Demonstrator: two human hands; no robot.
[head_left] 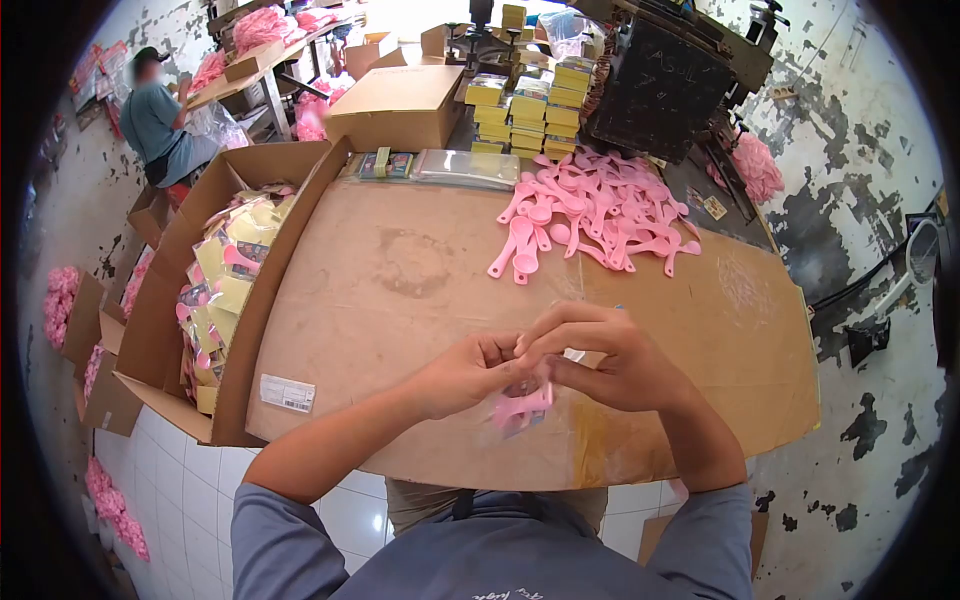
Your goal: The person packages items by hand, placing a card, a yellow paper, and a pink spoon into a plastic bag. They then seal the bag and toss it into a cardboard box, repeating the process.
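Note:
Close in front of my body, over the cardboard-covered table, a small clear plastic bag (508, 421) hangs between my hands with a pink measuring spoon (527, 404) inside. My left hand (458, 377) is closed, its thumb and forefinger pinching the bag near the top. My right hand (612, 366) is bent over the bag from the other side, thumb and fingers drawn together on its upper edge. The fingertips partly hide the bag's opening. Farther back on the table lies a loose pile of pink measuring spoons (600, 205).
An open carton (318, 200) on the left holds many filled bags. Behind the table are a closed box (398, 100), flat clear bags (468, 167), stacked yellow card bundles (528, 110) and a black machine (660, 85). A person (158, 125) sits at the far left.

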